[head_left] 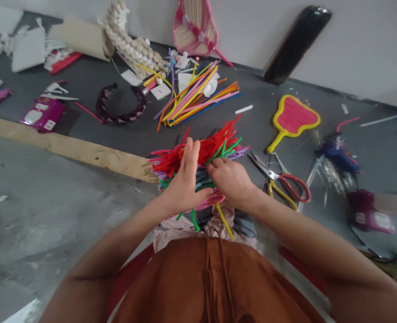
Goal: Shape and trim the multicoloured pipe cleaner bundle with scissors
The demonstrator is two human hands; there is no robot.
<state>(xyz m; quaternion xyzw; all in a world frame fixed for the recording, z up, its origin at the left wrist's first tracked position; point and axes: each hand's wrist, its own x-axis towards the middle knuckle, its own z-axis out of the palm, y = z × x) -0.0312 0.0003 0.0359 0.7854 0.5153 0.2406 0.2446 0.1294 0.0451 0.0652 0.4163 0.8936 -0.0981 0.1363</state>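
Observation:
A thick heap of pipe cleaners, red, green, purple and pink, lies at the table's front edge, over my lap. Against its near left side rests my left hand, fingers stretched out and thumb apart, gripping nothing. My right hand is curled closed at the heap's right side, its fingertips in among the green and dark strands; which strands it pinches is hidden. A yellow pipe cleaner and green ends poke out below my hands. Red-handled scissors lie partly open just right of my right hand.
Beyond the heap lies a loose bundle of pipe cleaners. A dark braided headband and a purple box sit to the left. On the right are a pink-and-yellow fan shape, a blue glue gun and a black phone-like object.

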